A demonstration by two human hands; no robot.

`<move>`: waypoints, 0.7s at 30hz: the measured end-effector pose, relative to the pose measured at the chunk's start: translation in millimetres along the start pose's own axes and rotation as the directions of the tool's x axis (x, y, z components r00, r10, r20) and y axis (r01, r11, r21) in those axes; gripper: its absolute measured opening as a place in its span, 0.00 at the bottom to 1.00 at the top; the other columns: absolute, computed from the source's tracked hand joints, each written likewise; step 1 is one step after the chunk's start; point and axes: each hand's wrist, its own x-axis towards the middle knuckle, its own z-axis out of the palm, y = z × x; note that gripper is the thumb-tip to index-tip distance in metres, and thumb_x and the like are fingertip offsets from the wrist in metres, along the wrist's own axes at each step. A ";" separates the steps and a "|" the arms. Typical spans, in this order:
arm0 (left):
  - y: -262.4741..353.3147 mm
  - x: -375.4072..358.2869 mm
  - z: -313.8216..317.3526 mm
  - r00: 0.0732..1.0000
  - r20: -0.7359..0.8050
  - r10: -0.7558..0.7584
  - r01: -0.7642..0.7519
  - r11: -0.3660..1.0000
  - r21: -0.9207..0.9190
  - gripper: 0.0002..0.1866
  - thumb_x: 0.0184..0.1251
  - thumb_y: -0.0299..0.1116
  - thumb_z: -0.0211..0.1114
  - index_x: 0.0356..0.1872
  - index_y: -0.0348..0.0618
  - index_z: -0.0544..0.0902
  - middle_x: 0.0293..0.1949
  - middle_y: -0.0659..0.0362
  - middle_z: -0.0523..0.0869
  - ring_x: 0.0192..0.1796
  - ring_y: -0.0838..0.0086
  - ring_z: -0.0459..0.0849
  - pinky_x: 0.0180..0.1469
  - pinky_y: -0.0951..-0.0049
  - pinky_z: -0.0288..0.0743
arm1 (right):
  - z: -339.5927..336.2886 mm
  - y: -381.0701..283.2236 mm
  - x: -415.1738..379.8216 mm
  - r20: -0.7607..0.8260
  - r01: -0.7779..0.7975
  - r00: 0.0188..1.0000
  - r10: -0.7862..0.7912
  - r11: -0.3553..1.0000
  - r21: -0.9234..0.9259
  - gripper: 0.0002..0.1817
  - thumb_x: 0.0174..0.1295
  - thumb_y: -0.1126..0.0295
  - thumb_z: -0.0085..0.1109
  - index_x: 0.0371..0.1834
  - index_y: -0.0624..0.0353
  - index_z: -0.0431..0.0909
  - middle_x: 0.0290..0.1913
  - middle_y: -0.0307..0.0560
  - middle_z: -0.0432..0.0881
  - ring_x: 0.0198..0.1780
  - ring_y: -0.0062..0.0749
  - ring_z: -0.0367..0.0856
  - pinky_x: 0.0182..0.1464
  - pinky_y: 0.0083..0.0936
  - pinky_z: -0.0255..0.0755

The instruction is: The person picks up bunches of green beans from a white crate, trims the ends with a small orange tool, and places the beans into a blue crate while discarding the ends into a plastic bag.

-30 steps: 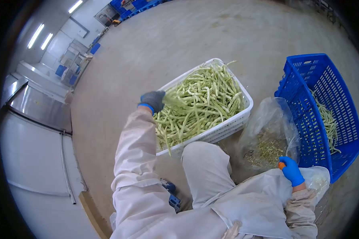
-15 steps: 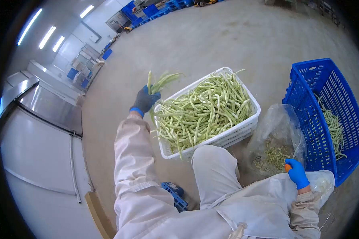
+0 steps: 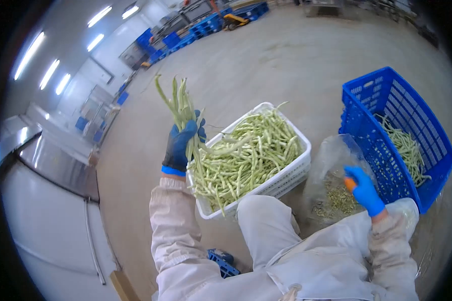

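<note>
My left hand (image 3: 182, 143), in a dark and blue glove, is closed around a bunch of green beans (image 3: 181, 103) whose ends stick up above the fingers. It is at the left edge of a white crate (image 3: 286, 175) heaped with long green beans (image 3: 251, 155). My right hand (image 3: 362, 189), blue-gloved, grips an orange-handled tool (image 3: 350, 184); any blade is too small to make out. Below and beside that hand lies a clear plastic bag (image 3: 319, 175) with green trimmings (image 3: 340, 198) in it.
A blue crate (image 3: 359, 128) with some green beans (image 3: 406, 150) stands at the right. A small blue plastic piece (image 3: 223, 263) is on the floor beside my leg. Metal cabinets (image 3: 60, 165) line the left; blue pallets (image 3: 206, 26) and a yellow pallet jack (image 3: 234, 21) stand far back.
The view has shifted. My left hand now shows its fingers wrapped round an upright bunch of beans. My right hand has risen off my lap toward the bag, still with the orange handle.
</note>
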 end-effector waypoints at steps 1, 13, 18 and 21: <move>1.8 -1.9 16.0 0.997 0.066 0.030 -0.027 0.998 -0.048 0.26 0.60 0.39 0.64 0.56 0.37 0.70 0.40 0.57 0.78 0.35 0.75 0.79 0.37 0.74 0.75 | 3.3 -27.9 22.5 -0.019 0.077 0.997 -0.077 0.997 -0.023 0.21 0.58 0.76 0.58 0.57 0.59 0.72 0.44 0.43 0.78 0.44 0.25 0.75 0.47 0.22 0.70; -78.5 -52.8 172.2 0.929 0.367 0.049 0.246 0.659 -0.711 0.26 0.67 0.39 0.58 0.63 0.43 0.65 0.44 0.58 0.76 0.45 0.69 0.77 0.55 0.60 0.75 | -4.4 -132.9 64.3 0.142 0.266 0.953 -0.266 0.964 0.016 0.14 0.60 0.63 0.60 0.45 0.60 0.79 0.35 0.44 0.82 0.35 0.26 0.78 0.38 0.28 0.72; -126.5 -68.7 197.1 0.893 0.446 -0.067 0.432 0.407 -0.805 0.24 0.69 0.39 0.55 0.63 0.44 0.65 0.45 0.59 0.77 0.45 0.70 0.77 0.54 0.63 0.74 | -36.9 -106.6 39.9 0.128 0.006 0.992 -0.024 0.990 0.140 0.15 0.61 0.61 0.58 0.44 0.60 0.79 0.34 0.44 0.82 0.34 0.26 0.78 0.38 0.27 0.72; -125.8 -77.6 219.1 0.865 0.487 -0.117 0.495 0.352 -0.795 0.24 0.69 0.39 0.56 0.63 0.44 0.65 0.45 0.59 0.76 0.44 0.71 0.76 0.52 0.65 0.74 | -11.3 -93.0 24.7 0.261 -0.031 0.965 -0.006 0.990 0.135 0.15 0.60 0.62 0.59 0.44 0.61 0.79 0.35 0.48 0.83 0.35 0.29 0.79 0.40 0.28 0.72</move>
